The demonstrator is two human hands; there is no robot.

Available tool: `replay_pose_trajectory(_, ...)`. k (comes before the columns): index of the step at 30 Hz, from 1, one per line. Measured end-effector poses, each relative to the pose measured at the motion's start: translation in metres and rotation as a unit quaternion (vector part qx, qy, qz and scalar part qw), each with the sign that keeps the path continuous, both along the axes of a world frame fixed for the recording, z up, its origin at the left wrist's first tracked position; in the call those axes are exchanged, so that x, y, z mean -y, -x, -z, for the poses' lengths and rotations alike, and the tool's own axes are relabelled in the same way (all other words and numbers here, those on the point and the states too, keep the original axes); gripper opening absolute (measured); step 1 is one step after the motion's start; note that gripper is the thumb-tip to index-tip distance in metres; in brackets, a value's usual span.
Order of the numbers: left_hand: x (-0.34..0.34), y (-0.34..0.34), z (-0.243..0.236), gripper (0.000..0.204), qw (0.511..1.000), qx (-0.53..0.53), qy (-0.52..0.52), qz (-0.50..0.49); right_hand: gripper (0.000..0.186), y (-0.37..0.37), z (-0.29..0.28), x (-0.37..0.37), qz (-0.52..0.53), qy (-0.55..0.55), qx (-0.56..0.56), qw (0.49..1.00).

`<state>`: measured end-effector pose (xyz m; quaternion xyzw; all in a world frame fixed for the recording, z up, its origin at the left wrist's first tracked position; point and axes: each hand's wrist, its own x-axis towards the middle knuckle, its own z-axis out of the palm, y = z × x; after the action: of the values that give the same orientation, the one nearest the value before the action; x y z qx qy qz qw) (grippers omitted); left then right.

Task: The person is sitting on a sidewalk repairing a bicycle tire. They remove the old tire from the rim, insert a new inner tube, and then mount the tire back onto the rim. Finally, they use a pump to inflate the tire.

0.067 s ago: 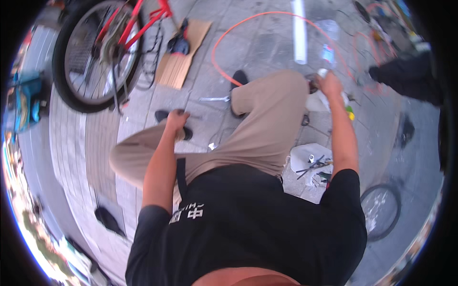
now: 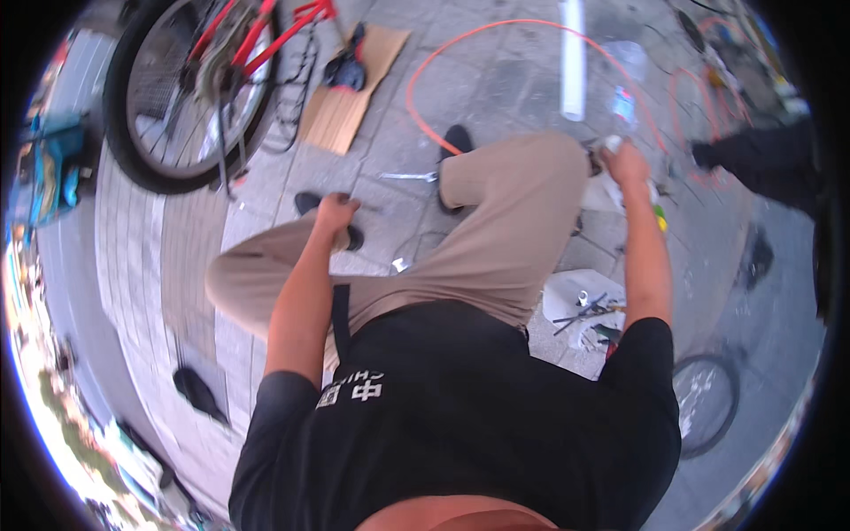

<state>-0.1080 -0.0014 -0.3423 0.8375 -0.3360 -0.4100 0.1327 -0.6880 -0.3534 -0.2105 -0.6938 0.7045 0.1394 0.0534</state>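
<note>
My left hand is closed beside my left shoe. A thin, dark tip pokes out from its fingers to the right, too blurred to name. Past my right knee, my right hand is closed around a small white object, mostly covered by the fingers. Something dark sits right next to that hand, partly behind the knee. Between my feet lies a silver wrench. A white sheet with several tools rests on the ground inside my right forearm.
A red bicycle stands far left, with flattened cardboard beside it. An orange hose loops ahead, crossing near a white tube and a plastic bottle. At the right are a person's dark-clothed leg and a tyre.
The whole view has shifted slightly, with the ground things sliding a little to the right. Both hands stay closed in about the same places, and the white object is still in my right hand.
</note>
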Motion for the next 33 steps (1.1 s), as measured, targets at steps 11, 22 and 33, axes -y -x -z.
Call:
replay_pose_trajectory(11,-0.023,0.002,0.054,0.05,0.982,0.073,-0.171,-0.029,0.054,-0.189,-0.056,0.086,-0.192,0.008,0.186,0.963)
replay_pose_trajectory(22,-0.037,0.026,0.124,0.048,0.965,-0.119,-0.128,-0.194,0.032,-0.406,0.186,-0.094,-0.382,-0.376,0.103,0.838)
replay_pose_trajectory(33,0.026,0.038,0.128,0.054,0.846,-0.182,-0.202,-0.458,0.029,-0.392,0.302,-0.156,-0.41,-0.259,0.136,0.864)
